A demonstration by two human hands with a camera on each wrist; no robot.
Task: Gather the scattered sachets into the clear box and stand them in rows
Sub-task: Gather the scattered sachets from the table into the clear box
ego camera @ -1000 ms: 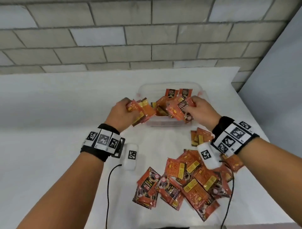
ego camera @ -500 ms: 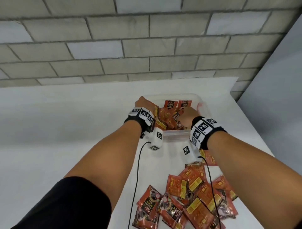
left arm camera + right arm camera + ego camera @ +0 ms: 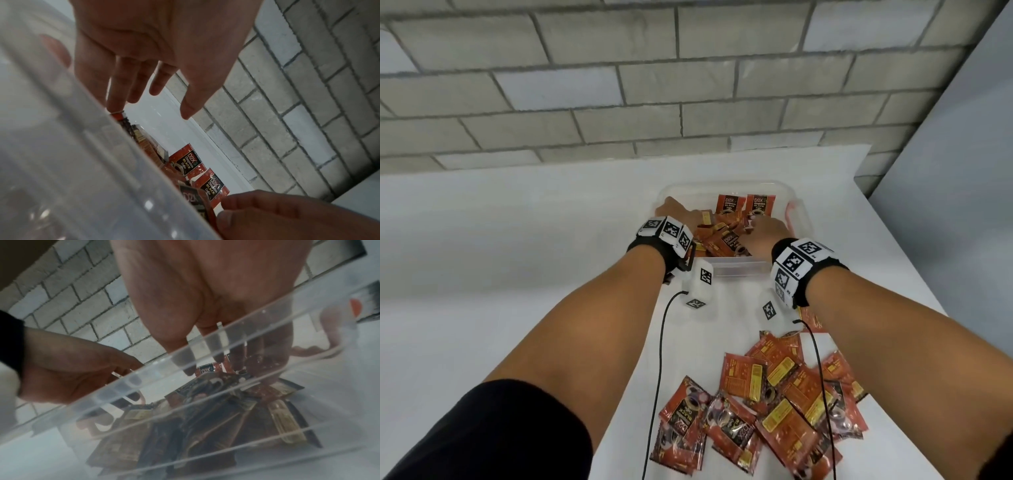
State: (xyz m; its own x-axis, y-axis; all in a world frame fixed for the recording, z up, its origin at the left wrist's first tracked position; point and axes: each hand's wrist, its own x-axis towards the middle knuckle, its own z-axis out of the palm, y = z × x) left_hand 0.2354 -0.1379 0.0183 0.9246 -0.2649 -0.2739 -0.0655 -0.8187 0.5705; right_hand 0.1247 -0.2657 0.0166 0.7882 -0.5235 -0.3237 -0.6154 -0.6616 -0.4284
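The clear box (image 3: 736,267) stands at the far side of the white table. Two red sachets (image 3: 727,205) stand upright against its back wall, and several more lie in a loose heap (image 3: 722,241) inside. My left hand (image 3: 673,209) is in the box's left end. Its fingers (image 3: 141,84) are straight and relaxed, one fingertip touching a sachet's top edge (image 3: 118,114). My right hand (image 3: 762,234) reaches into the box's right side and pinches a sachet (image 3: 192,198) between thumb and fingers. A scattered sachet pile (image 3: 774,394) lies near me.
A grey brick wall (image 3: 688,85) rises behind the table. The table's right edge (image 3: 900,246) runs close beside the box. Two black cables (image 3: 659,359) trail from my wrists across the table beside the pile.
Both hands went from the front rim down into the box with their bunches of sachets. The left hand has let its bunch go and opened.
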